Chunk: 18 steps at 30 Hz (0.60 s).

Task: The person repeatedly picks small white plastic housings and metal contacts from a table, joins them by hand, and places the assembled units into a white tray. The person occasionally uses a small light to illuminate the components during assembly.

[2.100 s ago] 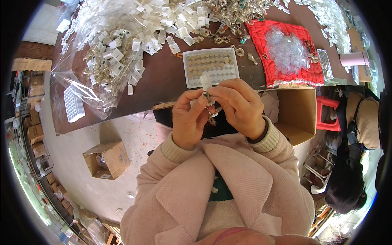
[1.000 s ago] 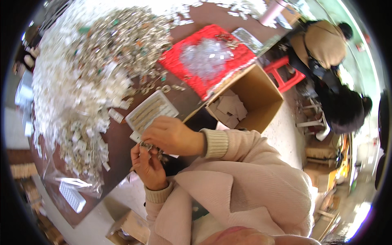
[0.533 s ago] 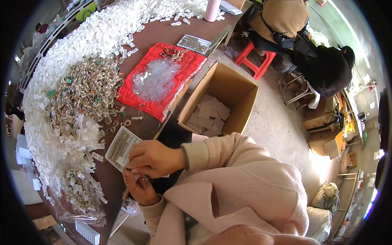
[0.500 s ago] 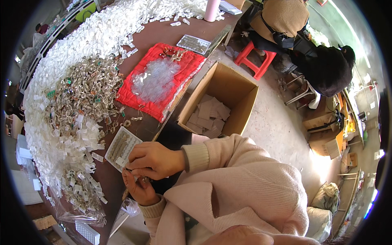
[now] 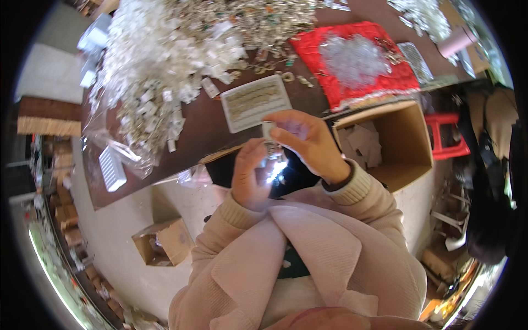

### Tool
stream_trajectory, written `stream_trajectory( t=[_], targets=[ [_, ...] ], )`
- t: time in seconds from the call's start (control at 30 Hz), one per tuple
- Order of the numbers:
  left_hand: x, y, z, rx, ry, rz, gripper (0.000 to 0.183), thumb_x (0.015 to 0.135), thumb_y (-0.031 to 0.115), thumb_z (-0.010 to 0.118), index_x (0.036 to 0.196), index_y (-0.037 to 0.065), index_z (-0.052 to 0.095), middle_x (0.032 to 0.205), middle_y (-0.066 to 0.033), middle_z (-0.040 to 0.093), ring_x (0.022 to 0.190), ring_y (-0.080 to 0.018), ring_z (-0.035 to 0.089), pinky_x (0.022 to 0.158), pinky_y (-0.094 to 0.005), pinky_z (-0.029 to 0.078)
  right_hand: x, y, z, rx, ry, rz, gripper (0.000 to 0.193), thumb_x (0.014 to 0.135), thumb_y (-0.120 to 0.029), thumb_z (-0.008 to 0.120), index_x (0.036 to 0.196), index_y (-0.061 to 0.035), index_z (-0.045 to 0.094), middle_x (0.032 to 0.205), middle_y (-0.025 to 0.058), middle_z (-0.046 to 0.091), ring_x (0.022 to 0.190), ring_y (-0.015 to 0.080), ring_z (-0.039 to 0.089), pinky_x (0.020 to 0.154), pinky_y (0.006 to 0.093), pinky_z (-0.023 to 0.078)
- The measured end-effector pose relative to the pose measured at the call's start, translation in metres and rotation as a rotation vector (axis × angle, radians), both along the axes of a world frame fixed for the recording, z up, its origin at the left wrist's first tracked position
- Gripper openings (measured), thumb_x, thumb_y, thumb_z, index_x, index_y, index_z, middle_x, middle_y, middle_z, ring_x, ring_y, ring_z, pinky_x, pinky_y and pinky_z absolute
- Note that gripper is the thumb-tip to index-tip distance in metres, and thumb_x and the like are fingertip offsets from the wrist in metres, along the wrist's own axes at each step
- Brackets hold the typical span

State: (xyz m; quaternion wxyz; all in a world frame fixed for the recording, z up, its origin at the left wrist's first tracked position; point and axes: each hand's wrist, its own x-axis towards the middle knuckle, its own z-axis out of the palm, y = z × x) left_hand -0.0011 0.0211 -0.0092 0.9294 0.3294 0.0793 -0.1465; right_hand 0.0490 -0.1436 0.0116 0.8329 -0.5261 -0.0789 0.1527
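Observation:
Close together above the table's near edge, my two hands work on one small thing. My right hand pinches a small white tag between thumb and fingers. Just below the tag hangs a small shiny, metallic-looking piece, and the fingertips of my left hand close on it. Its exact kind is too small to make out, and a bright glare lies beneath it. Beyond my hands lies a white tray with rows of small gold-brown pieces.
A large heap of small white tags covers the far left, with gold-coloured rings behind. Clear plastic pieces lie on a red cloth. At right stands an open cardboard box holding cards, near a red stool.
The view has turned, so the table now spreads ahead of me. My hands have drawn slightly apart and away from the tray; the tag between them now shows.

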Motion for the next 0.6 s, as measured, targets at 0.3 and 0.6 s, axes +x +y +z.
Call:
stream_trajectory(
  t=[0.3, 0.6],
  targets=[
    [0.001, -0.004, 0.003, -0.144, 0.014, 0.027, 0.021, 0.098, 0.016, 0.064, 0.114, 0.003, 0.063, 0.101, -0.0075, 0.068, 0.08, -0.0082, 0.06, 0.053, -0.0152, 0.04, -0.001, 0.006, 0.009, -0.513, -0.851, -0.402, 0.021, 0.078, 0.006, 0.074, 0.098, -0.002, 0.073, 0.087, 0.0106, 0.071, 0.079, 0.0227, 0.069, 0.069, 0.0303, 0.055],
    [0.002, -0.001, -0.001, -0.047, -0.033, 0.008, 0.021, 0.096, 0.017, 0.069, 0.113, 0.005, 0.064, 0.101, -0.0102, 0.07, 0.075, -0.0084, 0.059, 0.051, -0.0133, 0.039, -0.005, 0.01, 0.004, -0.163, -0.287, -0.257, 0.016, 0.084, 0.009, 0.072, 0.099, 0.0019, 0.072, 0.093, 0.0089, 0.071, 0.072, 0.0093, 0.064, 0.063, 0.0207, 0.049]
  ],
)
